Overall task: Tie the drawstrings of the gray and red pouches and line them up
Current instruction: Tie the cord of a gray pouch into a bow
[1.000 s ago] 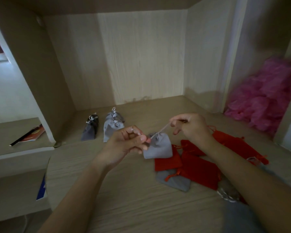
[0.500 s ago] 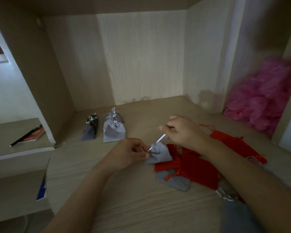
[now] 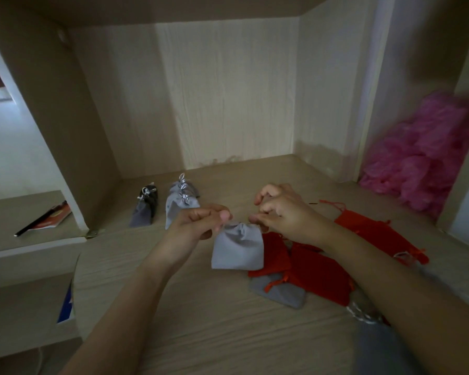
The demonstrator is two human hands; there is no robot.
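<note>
Nearest, at the bottom right edge, lies a blurred fold of gray cloth (image 3: 379,347) with a silvery cord (image 3: 360,313) just above it; what it belongs to I cannot tell. Both forearms reach forward over the pale wooden bench (image 3: 201,334). Under the right forearm sits a loose pile: a flat gray pouch (image 3: 279,292) lying open-necked with a red drawstring across it, and overlapping it several red pouches (image 3: 317,274), also flat and untied, spreading away to the right. Just beyond the pile's left end, between the two hands, hangs the gray pouch (image 3: 237,249), its neck gathered into folds and its lower edge close above the bench; whether it touches the wood is unclear. The left hand (image 3: 198,226) has its fingers curled, thumb and forefinger pinching at the left corner of that neck. The right hand (image 3: 282,212) pinches at the right corner with thumb and forefinger, its other fingers arched and lifted; the cord itself is too thin to make out. Further back on the left stand tied pouches in a row: two light gray tied pouches (image 3: 180,207) one behind the other, and a dark gray tied pouch (image 3: 145,209) beside them, each topped with a silver bow. On a lower shelf at far left lies a booklet (image 3: 49,217). At far right, past a partition, is a pink heap (image 3: 423,163).
</note>
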